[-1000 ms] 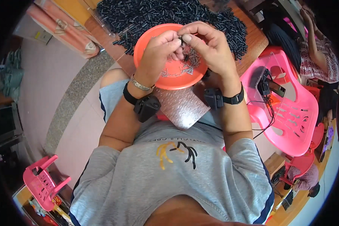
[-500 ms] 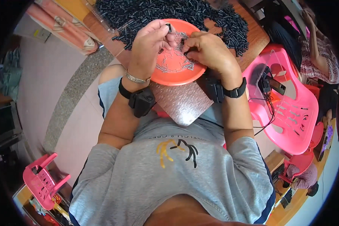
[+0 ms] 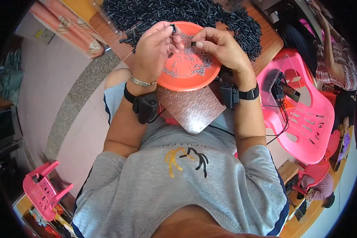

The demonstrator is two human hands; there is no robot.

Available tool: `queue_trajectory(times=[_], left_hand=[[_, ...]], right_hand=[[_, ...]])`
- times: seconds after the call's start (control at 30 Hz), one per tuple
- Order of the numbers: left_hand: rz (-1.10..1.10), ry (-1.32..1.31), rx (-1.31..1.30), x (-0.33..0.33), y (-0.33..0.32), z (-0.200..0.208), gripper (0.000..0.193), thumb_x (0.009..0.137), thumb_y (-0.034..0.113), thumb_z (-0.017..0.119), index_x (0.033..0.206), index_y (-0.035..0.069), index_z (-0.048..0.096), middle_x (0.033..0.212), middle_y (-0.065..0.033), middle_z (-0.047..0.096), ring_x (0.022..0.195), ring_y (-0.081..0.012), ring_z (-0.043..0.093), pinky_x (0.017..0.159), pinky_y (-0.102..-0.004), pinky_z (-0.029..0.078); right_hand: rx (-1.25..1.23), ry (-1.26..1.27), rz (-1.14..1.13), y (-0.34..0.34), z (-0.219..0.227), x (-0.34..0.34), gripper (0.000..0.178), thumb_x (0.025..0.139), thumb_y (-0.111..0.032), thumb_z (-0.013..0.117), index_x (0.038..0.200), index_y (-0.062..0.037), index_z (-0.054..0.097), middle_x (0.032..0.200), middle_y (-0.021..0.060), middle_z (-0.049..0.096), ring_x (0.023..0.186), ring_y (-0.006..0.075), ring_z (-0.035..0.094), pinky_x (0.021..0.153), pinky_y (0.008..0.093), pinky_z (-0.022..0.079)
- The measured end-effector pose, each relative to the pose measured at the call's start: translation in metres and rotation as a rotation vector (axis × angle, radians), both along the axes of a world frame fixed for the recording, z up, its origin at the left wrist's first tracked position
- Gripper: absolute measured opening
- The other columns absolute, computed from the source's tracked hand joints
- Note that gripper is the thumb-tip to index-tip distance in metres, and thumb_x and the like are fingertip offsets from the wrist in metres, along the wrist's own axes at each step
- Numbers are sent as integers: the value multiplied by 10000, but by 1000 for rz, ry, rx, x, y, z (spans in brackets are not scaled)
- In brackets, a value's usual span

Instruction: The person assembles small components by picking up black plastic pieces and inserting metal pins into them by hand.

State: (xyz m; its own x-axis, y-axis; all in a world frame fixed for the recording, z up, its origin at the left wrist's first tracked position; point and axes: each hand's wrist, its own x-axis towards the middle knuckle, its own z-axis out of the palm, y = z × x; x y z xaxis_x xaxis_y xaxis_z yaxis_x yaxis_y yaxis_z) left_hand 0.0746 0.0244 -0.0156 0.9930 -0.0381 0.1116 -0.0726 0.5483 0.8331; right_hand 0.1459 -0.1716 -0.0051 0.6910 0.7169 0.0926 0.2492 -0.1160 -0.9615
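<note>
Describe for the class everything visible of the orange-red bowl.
The bowl is round and orange-red, apparently smooth plastic, with a plain rim. It stands open side up, its near edge over a speckled board. Small silvery pins lie scattered inside. The left hand and right hand hide parts; contact is unclear.

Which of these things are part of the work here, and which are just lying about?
Likely in use:
black piece in left hand
black piece in right hand
orange bowl
silvery pins
heaped black parts

Likely unrelated:
pink chair at right
pink chair at lower left
patterned orange cloth
</note>
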Motion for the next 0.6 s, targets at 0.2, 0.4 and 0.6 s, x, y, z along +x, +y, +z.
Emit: queue_trajectory(times=[0.2, 0.4, 0.6], left_hand=[[43, -62, -48, 3, 24, -1, 210, 944, 170, 411, 956, -9, 520, 837, -96, 560, 767, -198, 583, 678, -273, 466], [142, -94, -100, 4, 32, 2, 189, 933, 166, 442, 944, 2, 536, 807, -77, 582, 709, -171, 590, 643, -248, 453], [92, -58, -89, 1, 33, 3, 184, 939, 161, 431, 950, 0, 518, 857, -98, 571, 753, -190, 587, 663, -268, 456]], right_hand=[[-97, -74, -41, 2, -4, 2, 124, 823, -14, 627, 942, 23, 622, 828, 23, 637, 778, 86, 585, 720, 227, 490], [-197, -489, -143, 16, 10, -3, 147, 730, -38, 681, 870, -83, 685, 792, 67, 621, 753, 193, 615, 680, 296, 493], [-333, -543, 121, 54, 10, -8, 144, 718, -97, 674, 860, -73, 686, 825, 100, 633, 787, 264, 620, 701, 355, 493]])
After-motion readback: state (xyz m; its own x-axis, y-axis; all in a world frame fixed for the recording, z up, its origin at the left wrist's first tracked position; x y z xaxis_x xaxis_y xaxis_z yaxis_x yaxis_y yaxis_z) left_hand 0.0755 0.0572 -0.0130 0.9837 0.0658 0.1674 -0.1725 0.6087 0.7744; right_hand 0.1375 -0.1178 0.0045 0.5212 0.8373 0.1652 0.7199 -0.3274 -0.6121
